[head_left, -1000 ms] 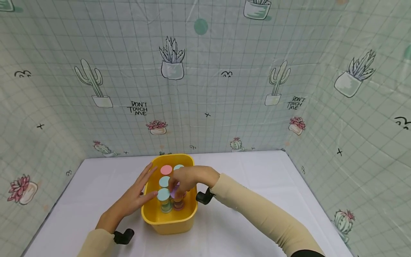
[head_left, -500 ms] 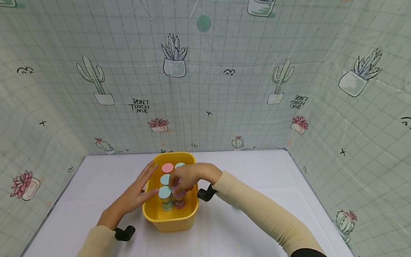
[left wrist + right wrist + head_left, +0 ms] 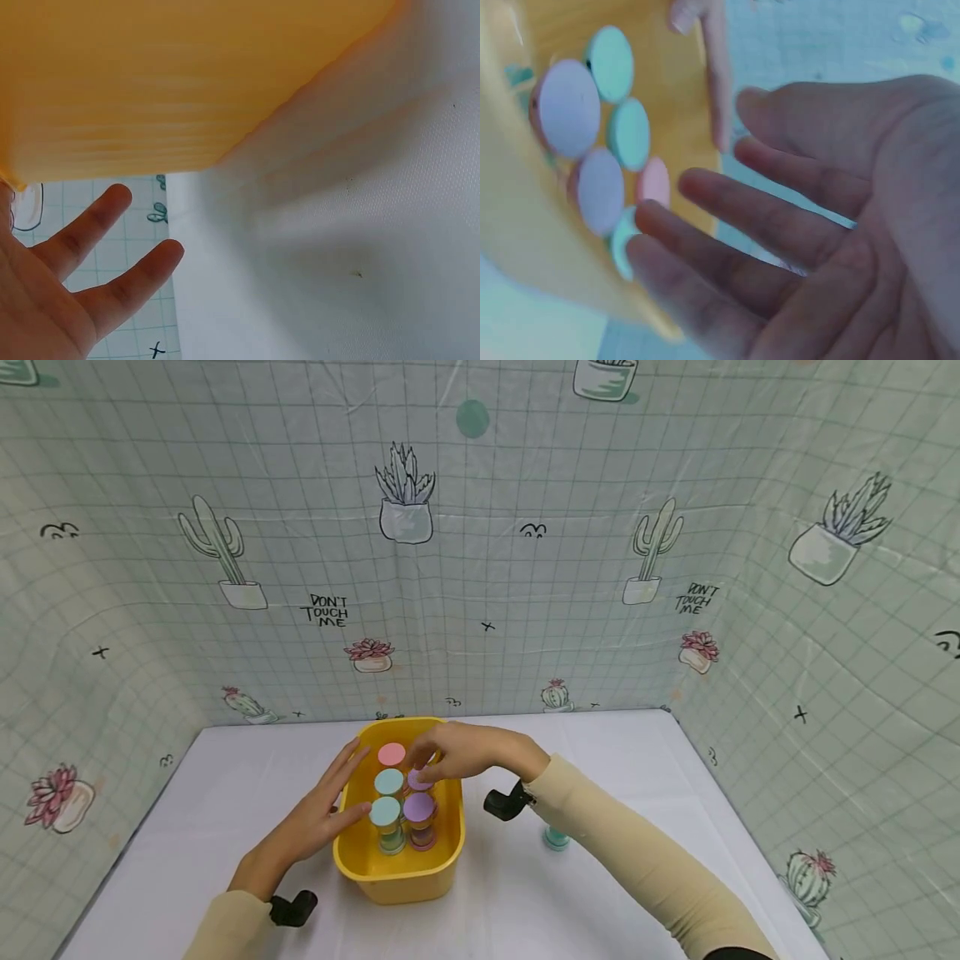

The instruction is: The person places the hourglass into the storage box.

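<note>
Inside a yellow plastic tub [image 3: 401,885] stand several small sand timers, upright in two rows. The near right one has a purple cap [image 3: 419,807]; beside it stands one with a light teal cap [image 3: 385,812]. Farther back is a pink cap [image 3: 392,754]. Another teal cap [image 3: 622,244] shows in the right wrist view, mostly hidden from the head view by my right hand [image 3: 476,752]. That hand hovers over the tub's right rim, fingers loosely extended and holding nothing. My left hand [image 3: 300,831] rests at the left rim with its fingers spread.
A teal-based sand timer [image 3: 556,837] stands on the white tabletop [image 3: 600,760] to the right, partly covered by the right sleeve [image 3: 622,843]. Patterned cloth walls [image 3: 480,568] enclose the back and sides of the table.
The right hand has let go of the near purple-capped sand timer, which now stands in the tub. It has drawn up, back and to the right. My left hand has stayed in place.
</note>
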Tool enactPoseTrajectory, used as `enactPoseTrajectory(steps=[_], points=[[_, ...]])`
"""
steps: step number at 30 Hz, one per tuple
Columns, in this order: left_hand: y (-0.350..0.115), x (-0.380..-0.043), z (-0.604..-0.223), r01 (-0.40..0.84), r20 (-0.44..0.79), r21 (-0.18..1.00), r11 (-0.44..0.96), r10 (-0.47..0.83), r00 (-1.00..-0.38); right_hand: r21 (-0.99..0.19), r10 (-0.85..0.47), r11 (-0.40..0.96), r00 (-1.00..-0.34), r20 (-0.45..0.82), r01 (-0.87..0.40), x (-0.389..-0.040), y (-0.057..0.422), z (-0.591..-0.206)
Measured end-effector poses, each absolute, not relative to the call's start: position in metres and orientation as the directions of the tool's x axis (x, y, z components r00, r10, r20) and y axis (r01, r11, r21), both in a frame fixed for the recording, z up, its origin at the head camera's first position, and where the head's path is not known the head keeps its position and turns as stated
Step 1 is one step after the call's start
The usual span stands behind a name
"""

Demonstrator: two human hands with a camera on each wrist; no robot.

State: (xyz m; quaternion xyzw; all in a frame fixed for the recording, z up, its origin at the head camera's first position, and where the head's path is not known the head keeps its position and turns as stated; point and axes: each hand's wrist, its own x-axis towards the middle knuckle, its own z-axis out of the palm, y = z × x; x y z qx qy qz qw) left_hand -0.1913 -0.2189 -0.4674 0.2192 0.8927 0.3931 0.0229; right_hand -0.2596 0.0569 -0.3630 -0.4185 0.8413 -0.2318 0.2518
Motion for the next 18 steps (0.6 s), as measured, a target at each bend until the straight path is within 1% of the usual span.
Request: enactPoseTrajectory(steps=[5,8,12,18], points=[[-0.217,-0.191,-0.468,0.358,0.118,0.706,0.611,0.397,-0.910,-0.639,-0.772,0.539,-0.625,-0.114,-0.549,-0.263,0.104,-0.358],[-0.217,-0.191,-0.468,0.357,0.117,0.703,0.615,0.395,-0.911,-0.624,-0.721,0.579,-0.687,-0.090,-0.525,-0.263,0.138,-0.362],[-0.218,-0.191,-0.467,0.359,0.119,0.698,0.619,0.395,-0.911,-0.612,-0.652,0.647,-0.746,-0.135,-0.455,-0.259,0.180,-0.374],[-0.218,-0.192,-0.468,0.362,0.119,0.694,0.622,0.396,-0.910,-0.644,-0.589,0.696,-0.765,-0.261,-0.317,-0.247,0.226,-0.401]])
